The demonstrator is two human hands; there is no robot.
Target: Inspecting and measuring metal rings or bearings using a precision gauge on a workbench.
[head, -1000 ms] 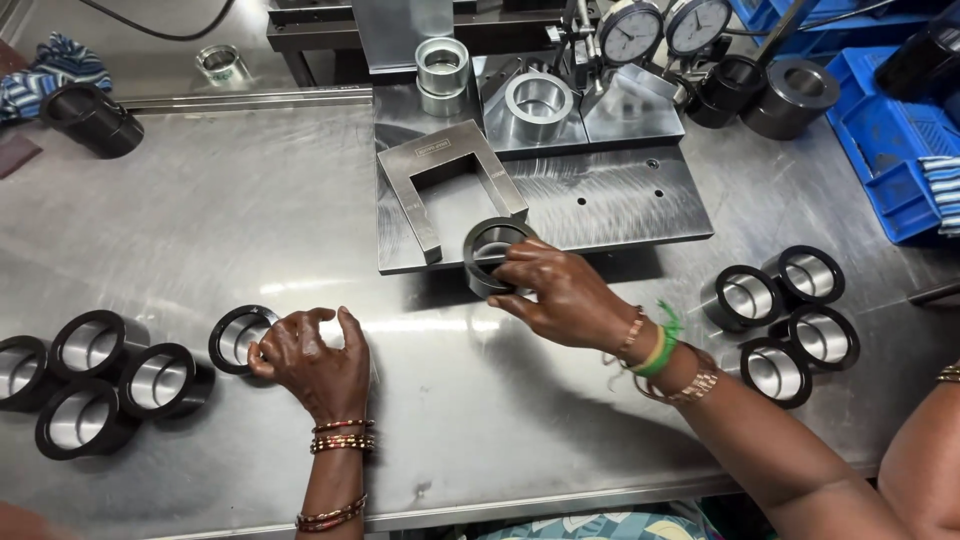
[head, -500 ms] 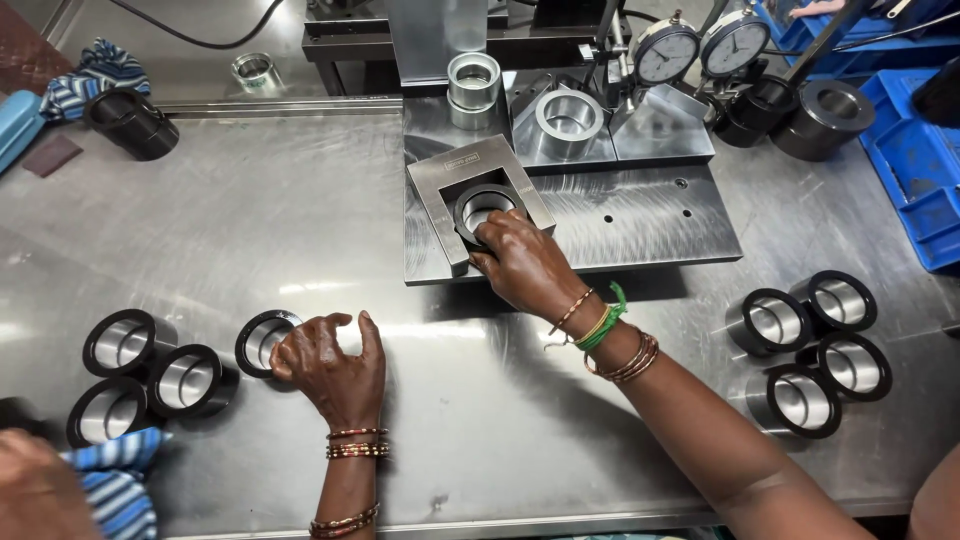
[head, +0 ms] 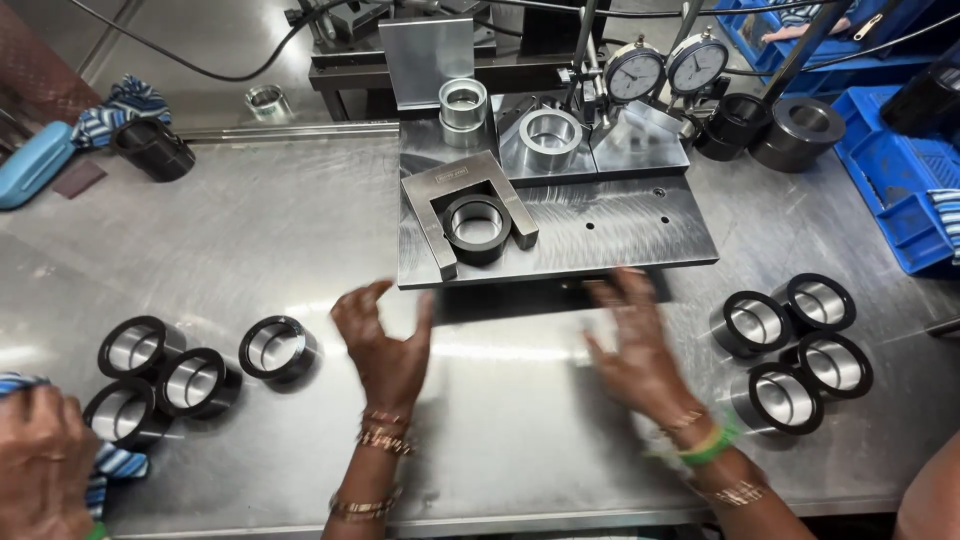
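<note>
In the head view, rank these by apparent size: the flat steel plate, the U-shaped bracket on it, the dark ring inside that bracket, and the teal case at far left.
1. Flat steel plate
2. U-shaped bracket
3 and 4. Dark ring and teal case: close, and the case is cut off at the frame edge, so I won't rank them.

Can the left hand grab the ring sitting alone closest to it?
Probably yes. The left hand is open and holds nothing, and the lone black ring sits just to its left on the metal table, with only bare tabletop between them. Its fingers look free.
</note>
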